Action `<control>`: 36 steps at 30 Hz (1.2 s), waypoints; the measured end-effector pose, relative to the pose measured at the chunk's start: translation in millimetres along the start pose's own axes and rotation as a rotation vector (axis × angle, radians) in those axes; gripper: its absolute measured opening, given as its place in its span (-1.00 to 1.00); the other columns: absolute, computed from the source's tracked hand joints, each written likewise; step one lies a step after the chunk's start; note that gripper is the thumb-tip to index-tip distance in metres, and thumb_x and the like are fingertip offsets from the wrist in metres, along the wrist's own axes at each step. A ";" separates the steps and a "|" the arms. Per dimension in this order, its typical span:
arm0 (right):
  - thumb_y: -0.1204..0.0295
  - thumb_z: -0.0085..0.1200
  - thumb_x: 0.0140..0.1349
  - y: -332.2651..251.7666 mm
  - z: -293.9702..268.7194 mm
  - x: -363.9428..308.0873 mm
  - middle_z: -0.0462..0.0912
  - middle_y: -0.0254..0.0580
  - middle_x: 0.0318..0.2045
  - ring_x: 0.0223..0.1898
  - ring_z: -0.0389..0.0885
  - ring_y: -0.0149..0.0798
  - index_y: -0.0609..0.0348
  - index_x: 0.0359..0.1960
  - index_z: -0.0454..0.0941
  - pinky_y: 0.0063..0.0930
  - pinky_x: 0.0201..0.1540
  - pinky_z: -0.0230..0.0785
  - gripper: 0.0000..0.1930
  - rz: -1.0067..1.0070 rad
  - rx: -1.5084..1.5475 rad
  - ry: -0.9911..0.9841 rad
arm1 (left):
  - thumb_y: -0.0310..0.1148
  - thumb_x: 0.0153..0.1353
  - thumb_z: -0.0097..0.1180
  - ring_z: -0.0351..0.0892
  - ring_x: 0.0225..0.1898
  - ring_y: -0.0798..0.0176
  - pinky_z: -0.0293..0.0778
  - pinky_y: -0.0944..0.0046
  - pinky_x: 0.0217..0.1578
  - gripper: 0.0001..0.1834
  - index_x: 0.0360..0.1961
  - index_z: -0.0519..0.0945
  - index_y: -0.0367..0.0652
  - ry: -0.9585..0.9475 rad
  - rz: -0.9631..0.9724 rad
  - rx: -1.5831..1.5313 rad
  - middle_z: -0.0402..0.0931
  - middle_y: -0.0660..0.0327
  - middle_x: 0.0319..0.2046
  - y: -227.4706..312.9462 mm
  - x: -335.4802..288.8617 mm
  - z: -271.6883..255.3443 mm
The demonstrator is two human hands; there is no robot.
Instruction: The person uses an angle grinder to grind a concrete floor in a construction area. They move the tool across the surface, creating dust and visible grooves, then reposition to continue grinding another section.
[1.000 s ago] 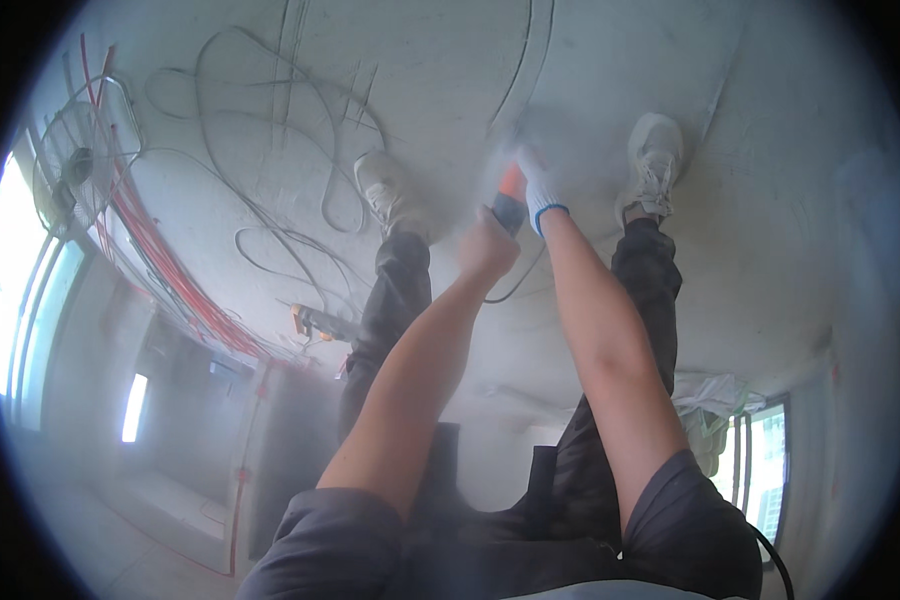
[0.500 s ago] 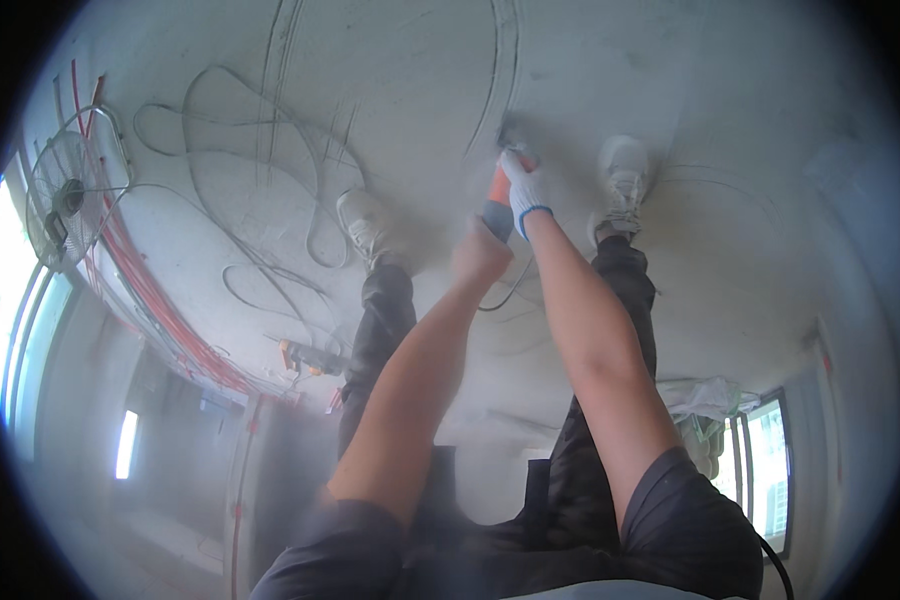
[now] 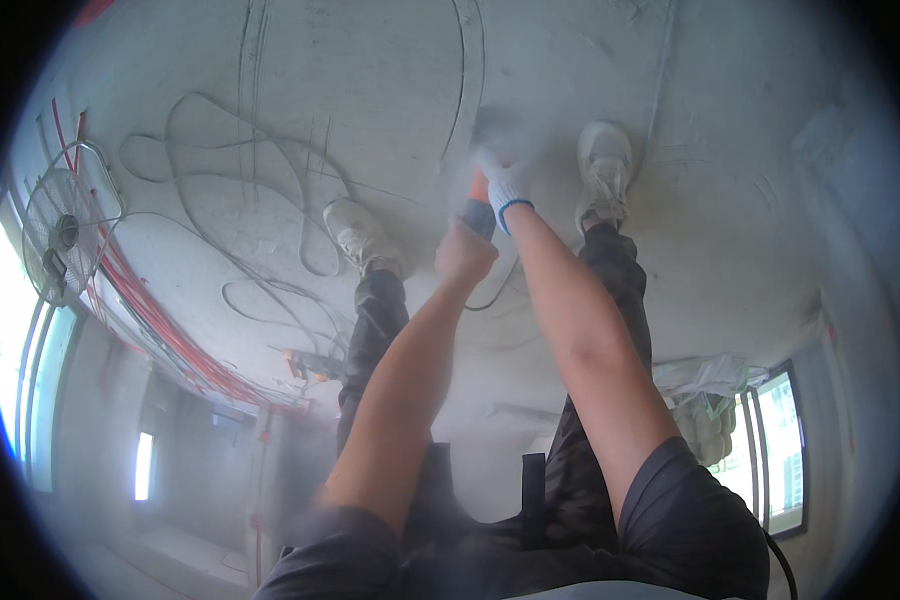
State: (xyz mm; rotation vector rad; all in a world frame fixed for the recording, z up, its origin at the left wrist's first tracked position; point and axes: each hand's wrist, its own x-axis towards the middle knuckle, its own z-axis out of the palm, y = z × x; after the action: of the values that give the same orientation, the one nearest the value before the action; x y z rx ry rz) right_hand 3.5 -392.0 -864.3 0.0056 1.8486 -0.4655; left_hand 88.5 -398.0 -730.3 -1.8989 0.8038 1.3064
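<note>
An orange and dark angle grinder (image 3: 479, 215) is held low at the floor between my feet. My bare left hand (image 3: 466, 250) is closed around its dark rear end. Farther forward, my right hand (image 3: 505, 185), in a white knit glove with a blue cuff, grips the orange body. Pale dust blurs the tool's head and hides its disc, so contact with the floor cannot be made out. A power cord (image 3: 498, 291) curves from behind the tool. Curved and straight grooves (image 3: 465, 85) mark the grey concrete floor (image 3: 560, 60) beyond it.
Loose grey cable (image 3: 180, 150) lies in loops to the left. A round fan (image 3: 63, 232) stands at far left beside red conduits (image 3: 160, 320). An orange and grey power tool (image 3: 313, 366) rests by my left leg. Wrapped plastic (image 3: 708, 375) lies behind my right leg.
Both hands and the grinder have shifted slightly left in the picture and the hands sit a little lower. Dust around the tool's head looks thicker. The whole view has shifted a little.
</note>
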 end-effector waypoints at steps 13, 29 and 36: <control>0.02 0.34 0.35 31.7 7.2 -7.4 0.71 -0.25 -0.02 0.03 0.62 -0.27 0.12 0.07 0.69 -0.23 0.10 0.49 -0.53 0.201 0.125 -0.092 | -0.35 0.02 0.38 0.67 0.17 -0.33 0.58 -0.16 0.17 -0.23 0.27 0.37 -0.32 -0.045 0.104 0.014 0.69 -0.25 0.06 -28.2 -8.4 7.6; -0.06 0.34 0.28 12.8 2.4 -10.2 0.79 -0.15 -0.01 0.03 0.72 -0.15 0.16 0.09 0.74 -0.18 0.13 0.51 -0.44 0.049 0.023 0.000 | -0.35 -0.07 0.44 0.70 0.16 -0.27 0.59 -0.14 0.18 -0.24 0.22 0.45 -0.29 -0.020 0.077 0.021 0.70 -0.18 0.05 -6.6 -7.8 -1.7; -0.05 0.43 0.22 30.2 7.1 -24.4 0.78 -0.16 -0.07 -0.05 0.71 -0.21 0.21 0.01 0.73 -0.22 0.05 0.55 -0.43 0.043 0.083 0.014 | -0.33 -0.07 0.45 0.70 0.14 -0.27 0.60 -0.14 0.16 -0.27 0.17 0.46 -0.26 -0.026 0.055 0.029 0.71 -0.17 0.06 -31.4 -6.9 5.6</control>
State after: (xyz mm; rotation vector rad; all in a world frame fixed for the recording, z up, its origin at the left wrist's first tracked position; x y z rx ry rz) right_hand 25.1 -360.8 -853.1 0.1053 1.8381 -0.5134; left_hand 108.6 -374.7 -719.2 -1.8452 0.8629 1.3430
